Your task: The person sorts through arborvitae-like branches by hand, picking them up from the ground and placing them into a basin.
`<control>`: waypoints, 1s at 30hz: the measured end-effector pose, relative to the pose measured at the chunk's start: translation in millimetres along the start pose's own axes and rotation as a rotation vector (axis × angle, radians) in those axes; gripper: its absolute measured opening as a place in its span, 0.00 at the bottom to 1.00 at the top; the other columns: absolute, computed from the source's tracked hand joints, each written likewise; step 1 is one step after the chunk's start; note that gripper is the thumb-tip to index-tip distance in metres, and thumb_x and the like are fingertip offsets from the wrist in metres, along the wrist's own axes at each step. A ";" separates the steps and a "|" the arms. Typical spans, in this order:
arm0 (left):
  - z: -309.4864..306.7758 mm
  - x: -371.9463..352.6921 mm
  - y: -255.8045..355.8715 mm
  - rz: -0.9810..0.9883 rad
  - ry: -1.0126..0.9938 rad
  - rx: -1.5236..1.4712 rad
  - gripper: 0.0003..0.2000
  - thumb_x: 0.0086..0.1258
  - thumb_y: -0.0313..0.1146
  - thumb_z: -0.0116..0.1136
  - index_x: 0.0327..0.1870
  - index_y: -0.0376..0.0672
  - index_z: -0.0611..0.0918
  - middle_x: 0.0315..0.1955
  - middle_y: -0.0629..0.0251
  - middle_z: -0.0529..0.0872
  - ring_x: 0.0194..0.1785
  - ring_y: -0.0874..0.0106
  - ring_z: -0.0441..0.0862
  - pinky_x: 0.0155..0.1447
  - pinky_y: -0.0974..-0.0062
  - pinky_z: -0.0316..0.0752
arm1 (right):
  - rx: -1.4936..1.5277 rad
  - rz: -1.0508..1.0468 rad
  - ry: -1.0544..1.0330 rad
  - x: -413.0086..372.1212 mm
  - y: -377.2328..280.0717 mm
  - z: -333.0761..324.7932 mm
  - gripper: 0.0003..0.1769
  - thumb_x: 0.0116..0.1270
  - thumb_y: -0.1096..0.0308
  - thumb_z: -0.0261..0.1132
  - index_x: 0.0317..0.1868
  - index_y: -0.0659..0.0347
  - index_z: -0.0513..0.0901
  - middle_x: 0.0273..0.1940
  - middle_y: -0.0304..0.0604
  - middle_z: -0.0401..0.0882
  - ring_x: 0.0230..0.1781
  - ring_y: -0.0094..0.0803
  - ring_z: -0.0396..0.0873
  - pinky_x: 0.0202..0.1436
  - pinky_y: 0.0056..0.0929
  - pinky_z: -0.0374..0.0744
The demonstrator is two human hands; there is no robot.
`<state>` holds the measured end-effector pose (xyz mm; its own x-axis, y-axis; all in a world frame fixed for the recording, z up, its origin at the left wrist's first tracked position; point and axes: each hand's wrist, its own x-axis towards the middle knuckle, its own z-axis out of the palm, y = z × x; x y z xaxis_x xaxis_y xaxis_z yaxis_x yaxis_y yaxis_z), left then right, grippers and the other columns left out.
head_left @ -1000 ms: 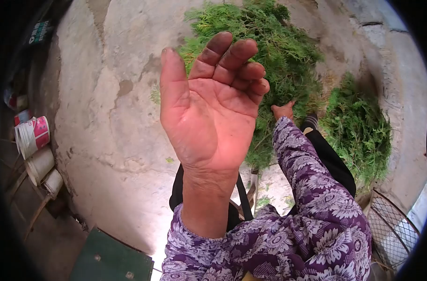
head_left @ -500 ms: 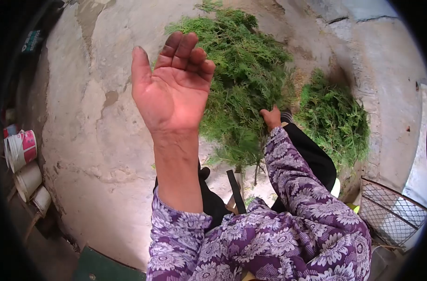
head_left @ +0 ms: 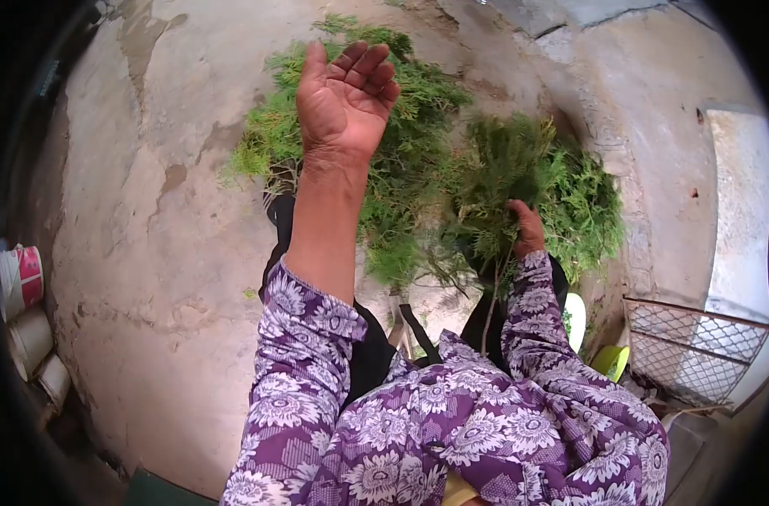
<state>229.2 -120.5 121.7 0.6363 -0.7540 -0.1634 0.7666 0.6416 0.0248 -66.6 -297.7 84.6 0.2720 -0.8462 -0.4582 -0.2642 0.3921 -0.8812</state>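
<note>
My left hand (head_left: 348, 105) is raised with its palm turned up, the thumb apart and the other fingers slightly curled. Nothing lies in it. Behind it a large heap of green leafy branches (head_left: 422, 97) spreads over the floor. On the right, my right hand (head_left: 528, 229) is closed on a leafy branch (head_left: 502, 160), whose bare stem hangs down toward my lap. Just beyond that hand lies a second green heap (head_left: 591, 207). The fingers of my right hand are partly hidden by the foliage.
White containers (head_left: 29, 337) lie along the left edge. A wire mesh rack (head_left: 696, 341) stands at the lower right, near a yellow-green object (head_left: 610, 361). My dark-trousered legs are below the branches. A dark green surface (head_left: 165, 491) shows at the bottom left.
My right hand has moved right and now lifts a branch clear of the large heap. My left hand is further up and slightly right, and the view has shifted.
</note>
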 end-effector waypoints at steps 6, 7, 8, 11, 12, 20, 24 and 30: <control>5.3 -3.3 -32.7 -0.097 0.076 0.114 0.21 0.66 0.49 0.46 0.39 0.36 0.75 0.34 0.55 0.81 0.35 0.64 0.78 0.42 0.66 0.73 | 0.049 -0.172 -0.065 -2.4 -21.1 -35.3 0.16 0.49 0.73 0.64 0.40 0.65 0.71 0.31 0.43 0.76 0.30 0.34 0.77 0.32 0.31 0.78; 4.0 -4.1 -37.9 -0.108 0.061 0.111 0.21 0.66 0.49 0.46 0.39 0.36 0.75 0.34 0.55 0.81 0.35 0.64 0.78 0.42 0.66 0.73 | -0.020 -0.246 -0.159 -2.6 -25.2 -41.0 0.16 0.50 0.73 0.64 0.40 0.65 0.71 0.31 0.43 0.76 0.31 0.34 0.77 0.33 0.31 0.79; 1.5 -5.4 -43.0 -0.145 0.064 0.150 0.20 0.66 0.49 0.46 0.39 0.36 0.75 0.33 0.56 0.81 0.35 0.65 0.78 0.42 0.68 0.73 | -0.018 -0.261 -0.144 -5.7 -31.9 -39.2 0.16 0.50 0.73 0.64 0.40 0.65 0.71 0.31 0.43 0.76 0.31 0.34 0.77 0.33 0.31 0.79; -0.1 -16.0 -68.1 -0.234 0.074 0.232 0.19 0.67 0.48 0.45 0.39 0.37 0.75 0.33 0.56 0.81 0.34 0.68 0.78 0.41 0.73 0.74 | 0.326 -0.104 0.051 -19.7 -49.1 -21.6 0.13 0.50 0.73 0.63 0.37 0.65 0.73 0.30 0.43 0.76 0.31 0.33 0.76 0.32 0.32 0.78; 0.0 -22.0 -79.7 -0.322 0.093 0.335 0.20 0.66 0.49 0.46 0.39 0.37 0.75 0.33 0.57 0.81 0.33 0.69 0.78 0.40 0.74 0.73 | 0.317 -0.093 0.054 -21.6 -52.8 -21.1 0.11 0.51 0.72 0.63 0.35 0.64 0.74 0.29 0.42 0.76 0.30 0.32 0.76 0.31 0.31 0.78; -12.4 -19.9 -91.8 -0.249 0.126 0.831 0.23 0.62 0.53 0.51 0.45 0.40 0.75 0.36 0.66 0.80 0.34 0.77 0.74 0.38 0.79 0.66 | 0.083 -0.303 -0.219 -25.4 -59.9 -49.3 0.12 0.62 0.62 0.55 0.39 0.61 0.77 0.34 0.38 0.76 0.34 0.27 0.74 0.38 0.26 0.72; -7.0 -19.8 -88.8 -0.088 0.082 0.971 0.24 0.61 0.53 0.52 0.48 0.41 0.74 0.39 0.65 0.79 0.38 0.76 0.73 0.41 0.79 0.66 | -0.168 -0.509 -0.311 -30.6 -34.4 -93.4 0.20 0.67 0.59 0.51 0.53 0.62 0.71 0.48 0.40 0.72 0.48 0.29 0.70 0.52 0.27 0.68; -11.2 -19.2 -88.1 0.021 -0.063 1.176 0.34 0.57 0.54 0.57 0.58 0.37 0.67 0.54 0.55 0.71 0.57 0.66 0.68 0.59 0.72 0.62 | -0.181 -0.529 -0.411 -40.8 -23.0 -88.6 0.19 0.67 0.60 0.49 0.54 0.62 0.70 0.50 0.41 0.72 0.50 0.29 0.69 0.53 0.28 0.67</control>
<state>148.5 -161.0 111.6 0.6279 -0.7713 -0.1039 0.3430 0.1544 0.9265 -153.6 -304.2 133.9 0.7260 -0.6876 -0.0110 -0.1398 -0.1319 -0.9814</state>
